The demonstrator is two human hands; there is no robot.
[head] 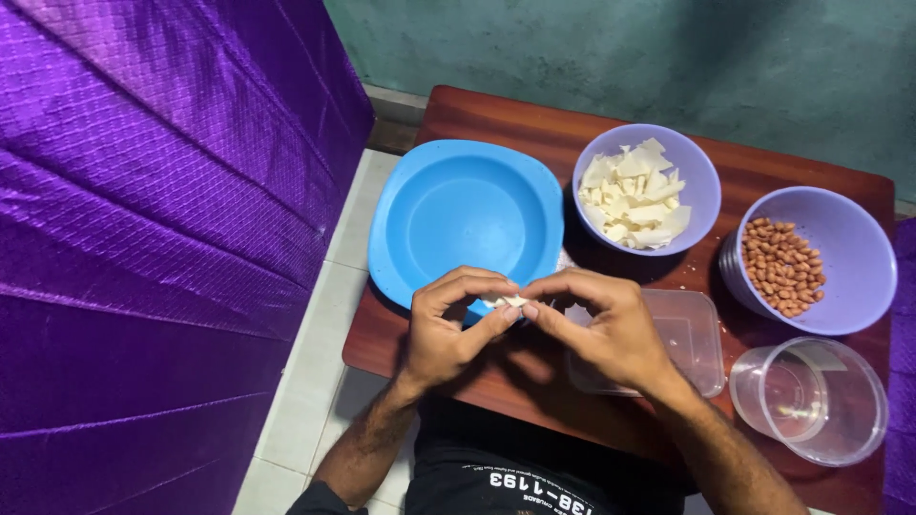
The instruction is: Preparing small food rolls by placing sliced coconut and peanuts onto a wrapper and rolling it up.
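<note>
Two hands pinch one white piece | our left hand and right hand both grip it closed, above the blue plate rim on the table | risk: we judge it may tear or drop if fingertips slip.

You get an evenly lit, fairly bright view with soft light from above, so the blue plate shows only a mild sheen and the purple cloth carries broad glossy streaks. Your hands throw a soft dark shadow onto the bench right beneath them, and each bowl casts a short one. Focus is sharp at the centre, while straight lines bend slightly toward the edges.
</note>
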